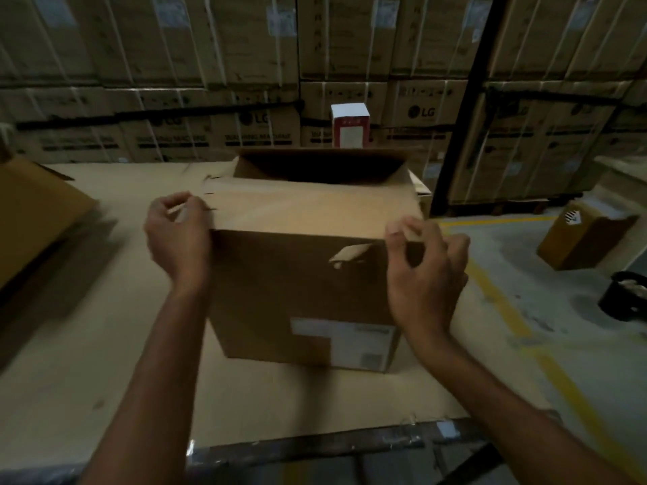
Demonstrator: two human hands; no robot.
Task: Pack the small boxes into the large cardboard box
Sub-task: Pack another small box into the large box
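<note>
The large cardboard box [301, 288] stands in the middle of a table covered in cardboard sheet [105, 344]. Its near top flap is folded over the opening, and a dark gap stays open at the back. My left hand [176, 236] pinches the flap's left near corner. My right hand [425, 271] pinches the flap's right near corner. A small red and white box [351, 126] stands upright behind the large box. What lies inside the large box is hidden.
A second brown carton [31, 218] lies at the table's left edge. Stacked strapped cartons [210, 99] fill the wall behind. On the floor to the right sit a brown box [584, 239], a black container [626, 295] and yellow lines [504, 309].
</note>
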